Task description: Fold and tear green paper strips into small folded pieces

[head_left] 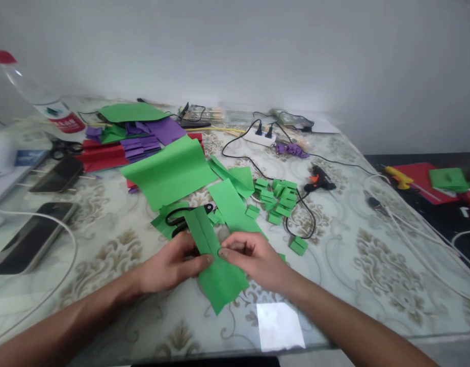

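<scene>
A strip of green paper [222, 280], partly folded lengthwise, is held between both hands above the front of the table. My left hand [174, 262] pinches its left edge, thumb on top. On the opposite edge, my right hand [254, 257] grips it between thumb and fingers. Just behind the strip lie black-handled scissors [176, 218], partly covered by it. Another green strip [235, 206] rests beyond my right hand. To its right is a pile of small folded green pieces [277, 196]. A large green sheet [174, 173] lies farther back.
A glue gun [319, 179] with a looping black cord lies right of the pile. A white power strip [260, 136] sits at the back. Phones [32, 239], a second pair of scissors [62, 148] and a tilted-looking bottle [47, 102] are at left. White cables cross both sides.
</scene>
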A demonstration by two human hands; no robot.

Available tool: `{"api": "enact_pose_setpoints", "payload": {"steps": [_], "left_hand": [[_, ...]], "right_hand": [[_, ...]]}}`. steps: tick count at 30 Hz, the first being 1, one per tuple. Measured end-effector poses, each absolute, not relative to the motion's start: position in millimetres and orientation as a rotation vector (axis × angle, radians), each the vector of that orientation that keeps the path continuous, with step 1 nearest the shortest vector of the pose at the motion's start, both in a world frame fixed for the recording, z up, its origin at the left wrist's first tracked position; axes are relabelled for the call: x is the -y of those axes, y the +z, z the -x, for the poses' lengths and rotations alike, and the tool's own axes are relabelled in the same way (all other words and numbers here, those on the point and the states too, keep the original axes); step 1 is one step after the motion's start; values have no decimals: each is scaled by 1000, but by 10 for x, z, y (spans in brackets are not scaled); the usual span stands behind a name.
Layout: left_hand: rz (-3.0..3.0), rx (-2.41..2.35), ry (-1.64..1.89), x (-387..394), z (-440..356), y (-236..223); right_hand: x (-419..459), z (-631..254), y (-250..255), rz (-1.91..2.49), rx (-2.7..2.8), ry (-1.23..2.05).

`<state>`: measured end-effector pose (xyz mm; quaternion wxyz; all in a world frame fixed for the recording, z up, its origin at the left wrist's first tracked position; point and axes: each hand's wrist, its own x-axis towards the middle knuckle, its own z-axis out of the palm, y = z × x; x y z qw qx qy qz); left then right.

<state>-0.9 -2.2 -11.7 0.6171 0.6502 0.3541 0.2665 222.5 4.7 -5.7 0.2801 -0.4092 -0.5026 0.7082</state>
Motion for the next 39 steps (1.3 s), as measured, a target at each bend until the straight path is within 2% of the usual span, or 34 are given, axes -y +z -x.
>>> {"api": "enact_pose_setpoints", "payload": {"steps": [15, 24, 39], "left_hand": [[-1530, -893, 618, -12, 17, -102], [-1480, -823, 560, -17, 32, -88], [-1443, -845, 517, -33, 49, -67]], "right_hand": [[-82, -2266, -95, 1153, 1516, 1692], [-63, -2251, -26, 1045, 1475, 1908], [-56, -2254, 6, 1054, 1520, 1856]]}}
